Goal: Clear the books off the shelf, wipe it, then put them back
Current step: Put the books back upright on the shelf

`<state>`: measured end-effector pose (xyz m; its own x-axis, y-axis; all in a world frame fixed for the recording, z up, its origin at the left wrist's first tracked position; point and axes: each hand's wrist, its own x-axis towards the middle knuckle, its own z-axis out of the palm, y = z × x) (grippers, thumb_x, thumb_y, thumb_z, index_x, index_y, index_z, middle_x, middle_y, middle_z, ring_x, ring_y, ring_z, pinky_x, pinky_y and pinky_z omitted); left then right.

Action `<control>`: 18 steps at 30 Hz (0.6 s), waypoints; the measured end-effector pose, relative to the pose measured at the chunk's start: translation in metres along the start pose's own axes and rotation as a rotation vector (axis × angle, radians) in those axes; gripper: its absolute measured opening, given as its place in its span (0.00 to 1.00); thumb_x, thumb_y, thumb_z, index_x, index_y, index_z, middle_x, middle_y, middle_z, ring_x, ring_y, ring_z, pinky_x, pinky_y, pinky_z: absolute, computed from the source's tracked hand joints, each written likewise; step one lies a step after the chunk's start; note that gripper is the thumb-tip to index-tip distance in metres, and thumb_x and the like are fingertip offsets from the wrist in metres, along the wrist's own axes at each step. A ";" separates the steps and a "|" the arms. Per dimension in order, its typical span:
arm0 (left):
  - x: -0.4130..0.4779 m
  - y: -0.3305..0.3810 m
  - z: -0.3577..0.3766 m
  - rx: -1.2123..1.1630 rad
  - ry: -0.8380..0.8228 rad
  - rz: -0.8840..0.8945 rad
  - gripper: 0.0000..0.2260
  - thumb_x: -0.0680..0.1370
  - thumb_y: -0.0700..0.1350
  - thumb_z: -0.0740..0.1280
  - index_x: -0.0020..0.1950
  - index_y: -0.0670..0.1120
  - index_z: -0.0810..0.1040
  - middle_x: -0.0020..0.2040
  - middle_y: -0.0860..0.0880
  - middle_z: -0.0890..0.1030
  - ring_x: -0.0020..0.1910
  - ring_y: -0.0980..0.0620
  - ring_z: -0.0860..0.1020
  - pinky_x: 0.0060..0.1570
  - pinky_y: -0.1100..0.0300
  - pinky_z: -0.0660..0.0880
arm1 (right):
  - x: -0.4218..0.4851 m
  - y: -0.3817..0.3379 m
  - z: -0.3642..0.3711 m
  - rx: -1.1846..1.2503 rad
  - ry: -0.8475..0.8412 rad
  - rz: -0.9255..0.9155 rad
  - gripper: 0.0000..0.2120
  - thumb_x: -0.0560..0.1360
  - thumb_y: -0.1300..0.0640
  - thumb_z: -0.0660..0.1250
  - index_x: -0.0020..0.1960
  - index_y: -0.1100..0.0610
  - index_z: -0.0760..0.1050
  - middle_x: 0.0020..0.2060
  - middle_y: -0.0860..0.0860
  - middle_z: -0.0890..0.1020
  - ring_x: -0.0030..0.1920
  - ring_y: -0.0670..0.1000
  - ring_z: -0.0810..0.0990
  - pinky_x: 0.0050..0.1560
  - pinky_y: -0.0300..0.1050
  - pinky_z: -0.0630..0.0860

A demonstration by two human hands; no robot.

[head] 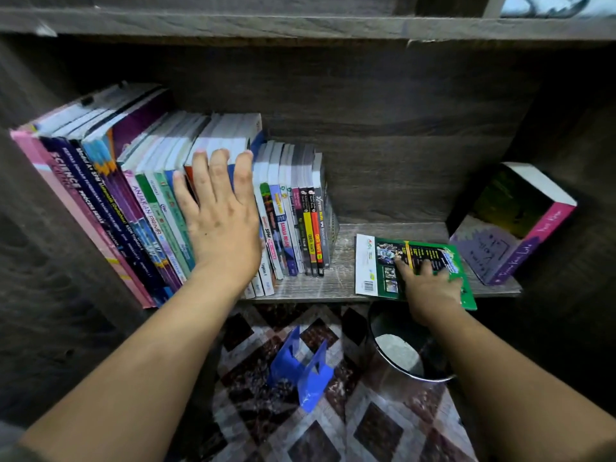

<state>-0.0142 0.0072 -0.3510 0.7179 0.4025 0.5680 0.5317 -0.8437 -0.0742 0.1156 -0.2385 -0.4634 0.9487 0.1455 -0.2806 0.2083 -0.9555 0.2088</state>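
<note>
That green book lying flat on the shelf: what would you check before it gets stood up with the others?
1. Right hand has contact with the green book: ok, fingers on its cover.
2. Firm grip: cannot tell.
3. Left hand steadies the row of books: ok, pressed flat on the spines.
4. Free gap on the shelf beside the row: ok.
5. Thick purple book out of the way: ok, leaning at far right.
</note>
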 end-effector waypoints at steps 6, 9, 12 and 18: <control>0.000 0.000 0.001 0.007 0.003 0.009 0.56 0.60 0.49 0.82 0.73 0.47 0.45 0.71 0.43 0.51 0.75 0.40 0.50 0.73 0.41 0.44 | 0.000 0.015 0.001 0.011 0.112 -0.063 0.30 0.82 0.60 0.51 0.78 0.38 0.45 0.77 0.54 0.57 0.73 0.66 0.60 0.70 0.66 0.59; 0.000 0.001 0.000 0.009 0.006 0.004 0.55 0.60 0.48 0.82 0.73 0.47 0.45 0.71 0.43 0.51 0.74 0.39 0.50 0.73 0.41 0.44 | -0.006 0.013 -0.010 -0.028 0.475 -0.228 0.21 0.80 0.58 0.58 0.70 0.41 0.69 0.67 0.49 0.75 0.67 0.60 0.71 0.69 0.70 0.57; 0.000 0.001 -0.002 0.004 -0.023 0.006 0.56 0.61 0.51 0.81 0.73 0.47 0.43 0.72 0.43 0.49 0.75 0.40 0.48 0.73 0.41 0.41 | -0.006 0.014 -0.016 0.040 0.626 -0.135 0.17 0.72 0.50 0.71 0.60 0.49 0.78 0.65 0.55 0.76 0.68 0.65 0.69 0.64 0.80 0.53; -0.001 -0.001 -0.003 -0.010 -0.021 0.022 0.57 0.61 0.54 0.81 0.74 0.47 0.43 0.72 0.43 0.49 0.75 0.40 0.47 0.72 0.41 0.41 | 0.007 0.029 -0.011 0.655 0.221 0.189 0.30 0.74 0.39 0.68 0.70 0.53 0.69 0.67 0.64 0.64 0.61 0.67 0.73 0.64 0.57 0.71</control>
<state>-0.0167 0.0069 -0.3494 0.7386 0.3908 0.5493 0.5109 -0.8561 -0.0779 0.1302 -0.2624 -0.4493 0.9949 -0.0550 -0.0843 -0.0837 -0.9171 -0.3897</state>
